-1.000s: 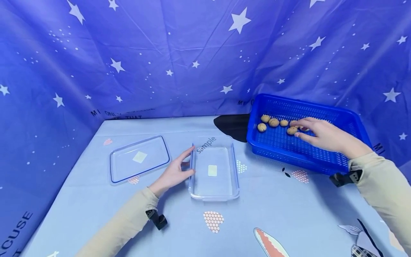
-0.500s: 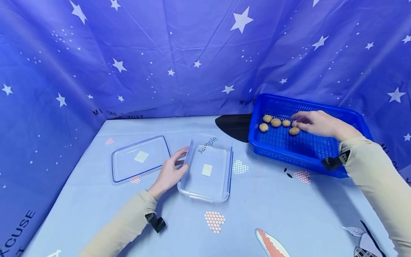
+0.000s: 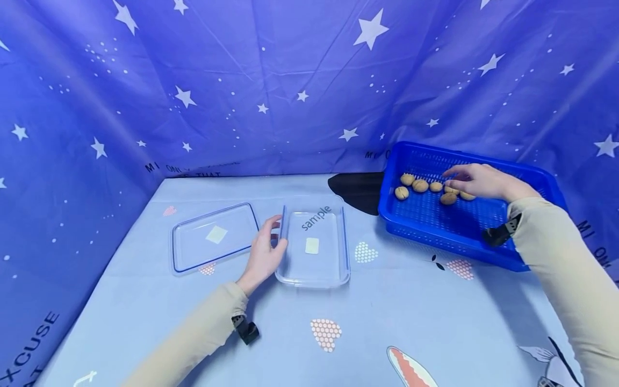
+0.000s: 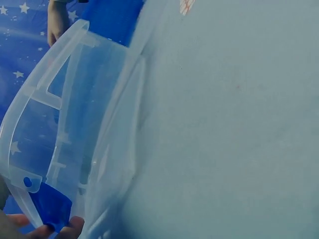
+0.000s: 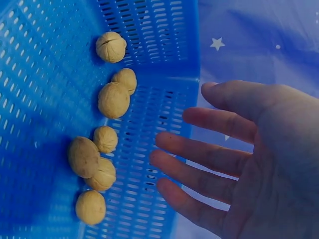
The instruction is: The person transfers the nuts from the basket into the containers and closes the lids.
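Observation:
My left hand [image 3: 266, 252] is at the left side of a clear food container [image 3: 319, 269], its thumb and fingers about the side clip. In the left wrist view, fingertips [image 4: 75, 226] pinch the container's blue clip [image 4: 52, 206]; the rest of that hand is out of view. My right hand [image 3: 483, 181] hovers over a blue plastic basket [image 3: 430, 234]. The right wrist view has its fingers [image 5: 199, 154] spread and fairly straight, holding nothing. Several walnuts [image 5: 113, 100] lie apart from the fingers on the basket's floor, near its far wall.
A clear lid [image 3: 193, 252] with a blue seal and a pale label lies left of the container. The table [image 3: 377, 317] wears a light blue printed cloth. A blue star-patterned curtain [image 3: 309, 70] closes off the back and sides.
The container first slid left and turned in my left hand, then straightened and shifted slightly away. My right hand drew back from the walnuts, uncovering more of them.

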Tool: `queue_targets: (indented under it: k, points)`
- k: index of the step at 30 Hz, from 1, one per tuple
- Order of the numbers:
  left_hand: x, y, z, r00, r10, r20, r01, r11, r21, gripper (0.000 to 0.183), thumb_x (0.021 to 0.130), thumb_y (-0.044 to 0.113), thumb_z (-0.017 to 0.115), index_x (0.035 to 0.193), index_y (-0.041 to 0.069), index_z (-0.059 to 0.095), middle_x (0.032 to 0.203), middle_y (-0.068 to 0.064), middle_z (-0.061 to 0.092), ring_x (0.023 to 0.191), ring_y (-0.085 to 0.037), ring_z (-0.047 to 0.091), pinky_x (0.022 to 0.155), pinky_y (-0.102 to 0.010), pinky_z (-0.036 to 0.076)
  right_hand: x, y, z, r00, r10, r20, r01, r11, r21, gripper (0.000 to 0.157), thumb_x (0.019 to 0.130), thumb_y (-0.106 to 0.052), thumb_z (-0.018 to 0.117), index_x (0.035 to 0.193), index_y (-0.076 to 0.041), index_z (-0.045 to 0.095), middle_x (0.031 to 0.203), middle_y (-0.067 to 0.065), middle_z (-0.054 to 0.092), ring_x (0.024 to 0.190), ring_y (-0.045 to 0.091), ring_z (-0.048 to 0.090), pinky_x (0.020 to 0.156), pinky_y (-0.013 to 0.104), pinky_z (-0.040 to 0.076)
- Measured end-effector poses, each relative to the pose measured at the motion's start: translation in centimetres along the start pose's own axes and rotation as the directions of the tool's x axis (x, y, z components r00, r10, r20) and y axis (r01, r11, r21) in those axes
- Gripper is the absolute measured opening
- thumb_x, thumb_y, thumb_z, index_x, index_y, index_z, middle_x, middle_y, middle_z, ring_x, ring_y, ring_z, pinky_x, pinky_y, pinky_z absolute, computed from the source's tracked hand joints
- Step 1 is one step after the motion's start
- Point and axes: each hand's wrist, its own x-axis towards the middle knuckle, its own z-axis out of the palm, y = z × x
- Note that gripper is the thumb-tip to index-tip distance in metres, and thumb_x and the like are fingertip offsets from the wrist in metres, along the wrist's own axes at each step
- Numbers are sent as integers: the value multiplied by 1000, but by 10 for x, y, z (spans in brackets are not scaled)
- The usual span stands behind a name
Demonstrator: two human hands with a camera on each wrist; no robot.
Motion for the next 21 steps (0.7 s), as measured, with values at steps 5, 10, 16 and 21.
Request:
queue_targets:
  k: [5, 10, 16, 21]
  points:
    - [6, -3, 6, 1000, -5, -1, 5, 1000, 28, 53, 84, 1, 52, 137, -2, 44, 116, -23, 56, 95, -34, 59, 84, -47, 51, 9, 5, 5, 1000, 11, 17, -12, 999, 32, 46, 103, -28, 47, 134, 6, 49, 120, 35, 56, 106, 49, 55, 80, 61, 47]
    - [13, -6, 7, 999, -4, 52, 2, 999, 43, 59, 83, 6, 55, 139, -2, 39, 115, -23, 53, 96, -35, 56, 82, -48, 49, 19, 6, 10, 999, 4, 33, -7, 994, 107, 44, 104, -25, 45, 135, 7, 48, 124, 35, 53, 110, 47, 52, 82, 59, 46]
    - [21, -12, 2, 989, -34, 144, 36, 999, -9, 65, 88, 11, 58, 148, 5, 33, 136, -24, 45, 117, -37, 51, 96, -49, 45, 32, 6, 15, 998, -23, 53, 7, 959, 282, 45, 105, -23, 41, 136, 10, 45, 120, 28, 58, 104, 38, 57, 79, 49, 51]
    - [27, -19, -1, 954, -60, 295, 78, 996, -50, 67, 97, 14, 49, 155, 12, 17, 157, -16, 21, 139, -35, 28, 112, -49, 26, 42, 8, 21, 997, -34, 65, 8, 928, 371, 48, 105, -27, 42, 137, 9, 44, 118, 24, 60, 99, 27, 61, 83, 47, 53]
